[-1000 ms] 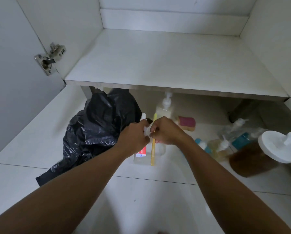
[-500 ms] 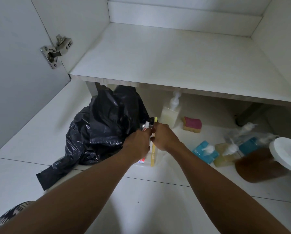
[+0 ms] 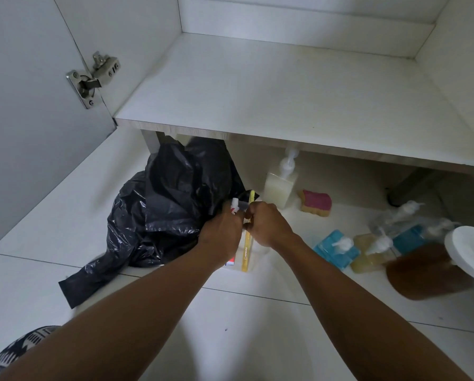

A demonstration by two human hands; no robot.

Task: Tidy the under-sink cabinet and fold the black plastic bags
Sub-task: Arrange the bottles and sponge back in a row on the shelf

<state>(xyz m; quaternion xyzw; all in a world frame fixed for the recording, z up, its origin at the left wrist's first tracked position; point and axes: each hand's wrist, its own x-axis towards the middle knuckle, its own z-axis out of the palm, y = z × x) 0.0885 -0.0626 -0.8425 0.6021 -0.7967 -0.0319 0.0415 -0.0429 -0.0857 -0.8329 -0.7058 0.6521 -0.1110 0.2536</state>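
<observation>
Your two hands have stayed close together over the last second, while patterned cloth has come into view at the lower left corner. You are reaching with both arms into the low space beneath a white cabinet shelf. Your left hand has its fingers curled round a toothpaste tube, whose white cap sticks up above the knuckles. Your right hand, touching the left, pinches a yellow toothbrush that stands nearly upright. Both items sit in a clear holder, which is hard to make out. Just to the left, touching your left hand, the black plastic bags lie in a crumpled, unfolded heap on the pale floor, with one corner trailing toward you. Behind your right hand stands a pump bottle of milky liquid, and beside it lies a pink-topped sponge. Further right, a blue pump bottle and a yellow pump bottle lie on their sides next to a brown jar with a white lid. At the upper left, a metal hinge joins the open cabinet door.
</observation>
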